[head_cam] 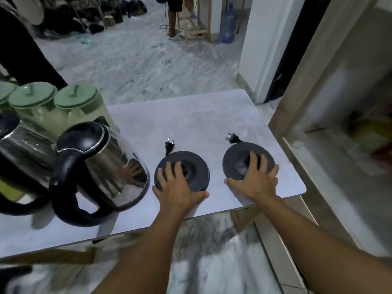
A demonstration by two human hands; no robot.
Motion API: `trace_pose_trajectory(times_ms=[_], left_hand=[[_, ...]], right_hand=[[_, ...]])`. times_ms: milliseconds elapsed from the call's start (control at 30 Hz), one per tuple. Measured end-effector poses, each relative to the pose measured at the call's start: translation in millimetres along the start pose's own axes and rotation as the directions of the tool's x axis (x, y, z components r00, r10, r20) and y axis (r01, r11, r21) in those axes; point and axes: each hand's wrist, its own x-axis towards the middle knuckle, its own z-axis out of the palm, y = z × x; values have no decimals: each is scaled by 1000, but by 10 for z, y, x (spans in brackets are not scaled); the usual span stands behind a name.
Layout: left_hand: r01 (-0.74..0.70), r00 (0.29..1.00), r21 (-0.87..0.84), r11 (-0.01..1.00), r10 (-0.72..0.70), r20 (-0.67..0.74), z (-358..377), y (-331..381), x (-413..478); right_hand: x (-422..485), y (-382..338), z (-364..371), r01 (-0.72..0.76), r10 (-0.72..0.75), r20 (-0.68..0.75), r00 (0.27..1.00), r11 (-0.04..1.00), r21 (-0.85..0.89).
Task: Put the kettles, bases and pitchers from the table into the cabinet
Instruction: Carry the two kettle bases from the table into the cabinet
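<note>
Two round black kettle bases sit side by side near the front edge of the grey counter [191,115], a short gap between them: the left hand [178,185] is clamped over the left base [194,172], thumb hooked under its near rim, and the right hand [257,179] grips the right base [237,160] the same way. Each base's plug lies just beyond the fingertips, left plug [170,144] and right plug [233,137]. Just left of the left hand stands a steel kettle [101,164] with a black handle, a second kettle [19,153] farther left, and green-lidded pitchers [78,102] behind them.
</note>
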Motion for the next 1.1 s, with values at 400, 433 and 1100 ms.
trace_pose_trajectory(times_ms=[400, 433, 1100], left_hand=[[-174, 985, 256, 951, 170, 39, 103, -172, -592], [-193, 981, 277, 941, 188, 44, 95, -176, -605], [-839, 510, 165, 518, 855, -91, -1993, 1092, -2419]], right_hand=[[-532, -4, 80, -164, 165, 3, 986, 978, 125], [-574, 13, 92, -157, 160, -12, 987, 978, 136], [-3758, 265, -2128, -380, 586, -600, 544, 810, 447]])
